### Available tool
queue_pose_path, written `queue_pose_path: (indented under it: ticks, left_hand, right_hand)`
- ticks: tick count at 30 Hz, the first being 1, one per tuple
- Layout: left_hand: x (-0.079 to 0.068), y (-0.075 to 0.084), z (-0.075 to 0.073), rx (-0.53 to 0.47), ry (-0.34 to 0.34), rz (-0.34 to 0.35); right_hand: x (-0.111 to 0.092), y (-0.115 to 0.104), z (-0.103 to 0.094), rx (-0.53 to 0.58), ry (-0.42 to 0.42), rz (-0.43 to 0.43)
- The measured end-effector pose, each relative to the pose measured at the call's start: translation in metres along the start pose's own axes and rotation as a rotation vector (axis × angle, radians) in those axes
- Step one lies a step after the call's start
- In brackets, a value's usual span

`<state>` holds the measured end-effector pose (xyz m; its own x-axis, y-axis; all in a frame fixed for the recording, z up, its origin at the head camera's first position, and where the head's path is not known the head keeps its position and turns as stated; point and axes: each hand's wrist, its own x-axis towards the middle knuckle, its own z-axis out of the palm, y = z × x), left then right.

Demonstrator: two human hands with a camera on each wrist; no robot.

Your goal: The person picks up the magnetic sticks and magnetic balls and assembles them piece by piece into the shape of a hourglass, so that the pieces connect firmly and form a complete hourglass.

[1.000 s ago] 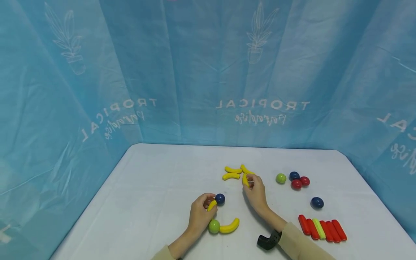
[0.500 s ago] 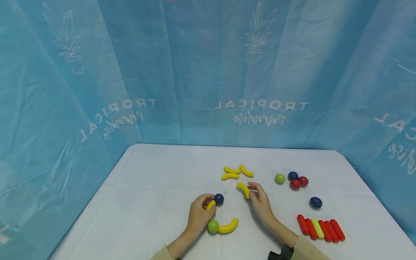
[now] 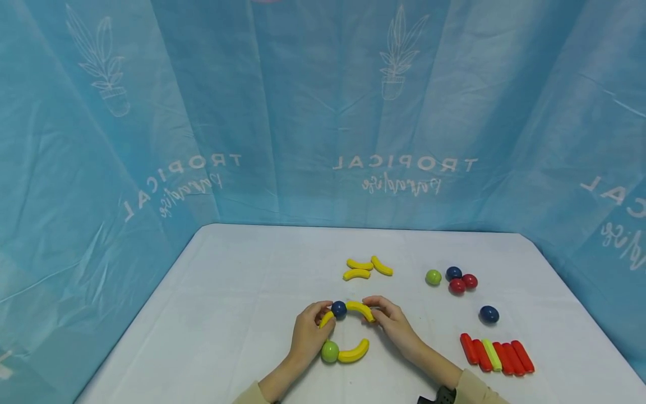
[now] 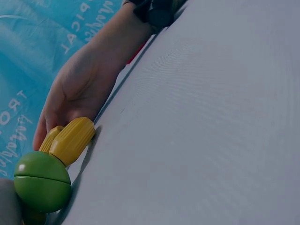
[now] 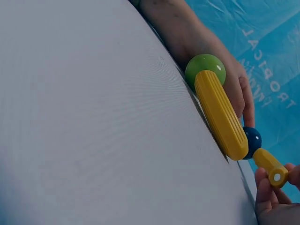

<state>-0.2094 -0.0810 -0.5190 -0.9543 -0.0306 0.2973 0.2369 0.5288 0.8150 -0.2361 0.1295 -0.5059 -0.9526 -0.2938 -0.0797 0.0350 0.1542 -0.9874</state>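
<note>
At the dark blue ball (image 3: 338, 309): the far yellow curved rod (image 3: 359, 308) appeared to meet its right side.
Long axis: ran rightward from the ball, bending towards the person at its free end.
Right hand (image 3: 392, 320): nearer that rod, thumb and fingers narrowed on the free end, the rod lying left of them.
Left hand (image 3: 309, 328): gripped the left yellow curved rod (image 3: 327, 318), between blue ball and green ball (image 3: 330, 352).
Near yellow curved rod (image 3: 355, 353): unheld, reaching right from the green ball.
Right wrist view: showed a pale disc (image 5: 277, 177) in the far rod's free end, which the head view did not.
</note>
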Motion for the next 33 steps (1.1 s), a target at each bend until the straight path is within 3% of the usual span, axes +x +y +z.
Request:
queue_pose_path:
  ticks: [6,12,16,21,29,33]
  left_hand:
    - [-0.001,0.0,0.001,0.052,0.0,0.011]
    - [-0.002,0.0,0.002,0.141,-0.062,0.067]
    - [-0.003,-0.001,0.002,0.171,-0.129,0.134]
    - [-0.002,-0.001,0.002,0.13,-0.176,0.166]
    - [-0.001,0.0,0.002,0.1,-0.11,0.097]
    - [-0.002,0.002,0.001,0.095,-0.086,0.057]
  right_hand:
    - [-0.001,0.004,0.002,-0.059,-0.005,-0.069]
    - [0.0,0.01,0.003,-0.201,0.082,-0.185]
    - [0.002,0.01,0.003,-0.266,0.131,-0.19]
    - [0.002,0.007,0.003,-0.327,0.15,-0.18]
    - [0.0,0.005,-0.003,-0.371,0.108,-0.223]
    - [-0.005,0.002,-0.014,-0.374,0.139,-0.196]
